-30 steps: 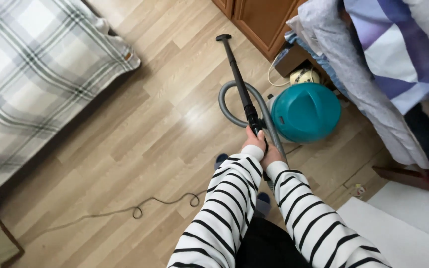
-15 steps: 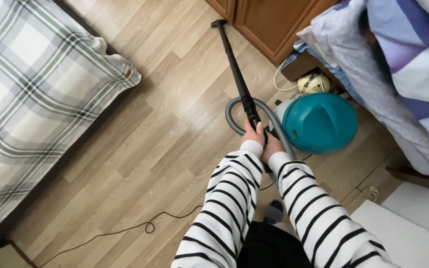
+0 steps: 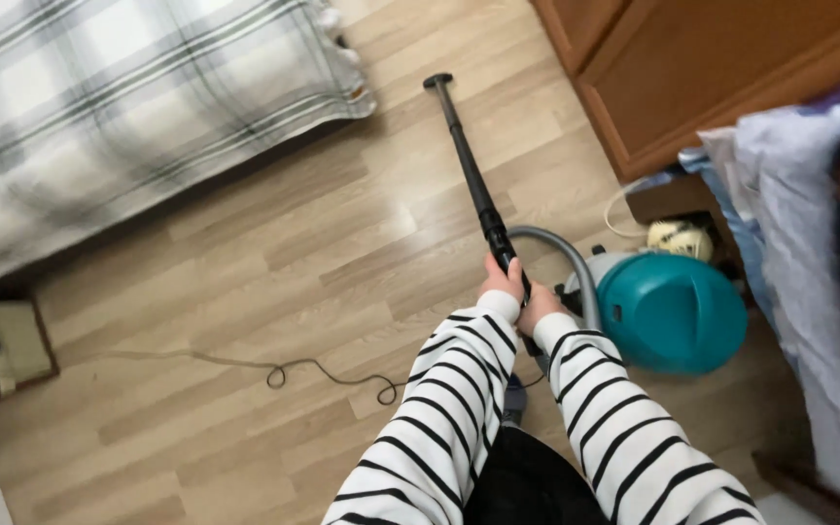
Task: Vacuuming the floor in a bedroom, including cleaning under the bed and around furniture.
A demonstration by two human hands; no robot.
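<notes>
Since half a second ago the view has swung – the plaid bedcover [image 3: 138, 107] now fills the top left, and the black cord [image 3: 284, 369] lies looped closer to the sleeves. Wood-look flooring [image 3: 245, 292] spans the middle, with a brown cabinet [image 3: 712, 78] at top right. The teal vacuum canister [image 3: 671, 311] sits just right of the hands, its grey hose [image 3: 566, 253] arching over. The black wand [image 3: 473, 180] slants up to its nozzle on the floor. Left hand [image 3: 501, 282] and right hand [image 3: 540, 306] both wrap closed around the wand's lower end – side by side.
</notes>
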